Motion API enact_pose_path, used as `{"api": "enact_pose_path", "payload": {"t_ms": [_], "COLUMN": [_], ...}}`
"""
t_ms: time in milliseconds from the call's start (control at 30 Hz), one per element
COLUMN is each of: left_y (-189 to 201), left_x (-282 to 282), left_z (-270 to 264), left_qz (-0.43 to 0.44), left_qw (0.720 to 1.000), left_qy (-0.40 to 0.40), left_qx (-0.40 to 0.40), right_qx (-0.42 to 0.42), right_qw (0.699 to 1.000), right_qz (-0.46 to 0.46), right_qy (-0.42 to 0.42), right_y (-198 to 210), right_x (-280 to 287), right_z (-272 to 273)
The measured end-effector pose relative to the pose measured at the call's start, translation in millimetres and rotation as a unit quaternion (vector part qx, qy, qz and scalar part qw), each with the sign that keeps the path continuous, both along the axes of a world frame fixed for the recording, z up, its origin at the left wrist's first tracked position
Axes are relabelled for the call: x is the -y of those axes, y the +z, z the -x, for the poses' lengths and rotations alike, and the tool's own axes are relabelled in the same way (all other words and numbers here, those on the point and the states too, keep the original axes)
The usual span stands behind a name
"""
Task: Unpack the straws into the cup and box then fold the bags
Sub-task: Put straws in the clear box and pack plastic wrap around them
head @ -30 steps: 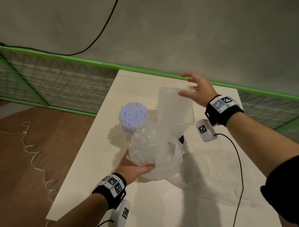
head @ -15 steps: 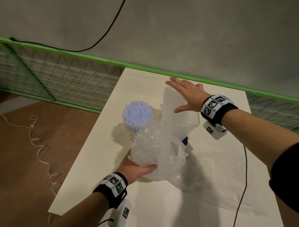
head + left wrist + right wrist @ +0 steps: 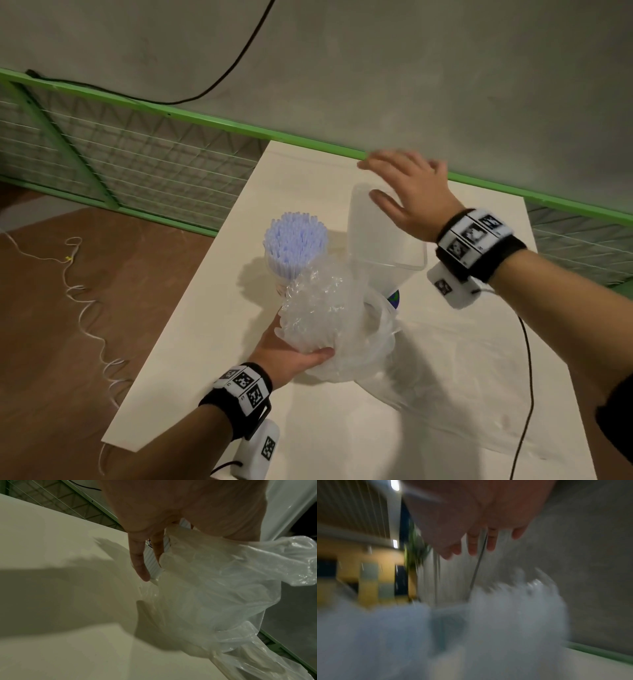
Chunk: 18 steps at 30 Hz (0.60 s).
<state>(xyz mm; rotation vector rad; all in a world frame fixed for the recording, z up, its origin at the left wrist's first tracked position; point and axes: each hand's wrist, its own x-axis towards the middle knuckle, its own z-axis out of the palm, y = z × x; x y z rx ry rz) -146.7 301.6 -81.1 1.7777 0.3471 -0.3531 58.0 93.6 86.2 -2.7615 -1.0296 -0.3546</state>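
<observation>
On the worktop, the left hand grasps a bag of clear straws upright, seemingly readying it for unpacking. The right hand, fingers spread, reaches over the tilted clear box. Blue straws fill the cup.

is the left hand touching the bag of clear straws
Touching. In the head view the left hand cups the bag of clear straws from below, thumb curled against the plastic.

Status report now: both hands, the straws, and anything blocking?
Left hand grips bag of clear straws. Right hand open above clear box. Cup already full of straws. Nothing blocking.
</observation>
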Motion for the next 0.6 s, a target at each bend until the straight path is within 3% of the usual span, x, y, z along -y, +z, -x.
{"api": "enact_pose_path", "payload": {"t_ms": [67,100,233,333,500,600], "left_y": [-0.1,-1.7,-3.6,-4.2,-6.6,-2.1], "left_x": [-1.0,-2.0,-3.1,-2.2,-0.8,1.1], "left_z": [0.6,1.2,2.6,2.7,3.8,3.8], "left_qz": [0.004,0.004,0.003,0.009,0.034,0.031], "left_qw": [1.000,1.000,0.999,0.999,0.998,0.998], "left_qy": [-0.008,-0.011,-0.034,-0.035,-0.039,-0.035], "left_qx": [-0.001,-0.003,0.010,0.016,0.028,0.036], "right_qx": [-0.024,-0.057,-0.181,-0.248,-0.286,-0.257], "right_qw": [0.991,0.986,0.980,0.967,0.953,0.956], "right_qz": [-0.126,-0.148,-0.067,-0.036,-0.079,-0.124], "right_qy": [0.047,0.057,0.040,0.035,0.059,0.060], "right_y": [9.0,9.2,-16.5,-35.8,-49.4,-58.9], "right_x": [6.9,10.8,20.0,16.2,-3.3,-5.9], "right_z": [35.6,55.1,116.1,124.8,118.7,117.6]}}
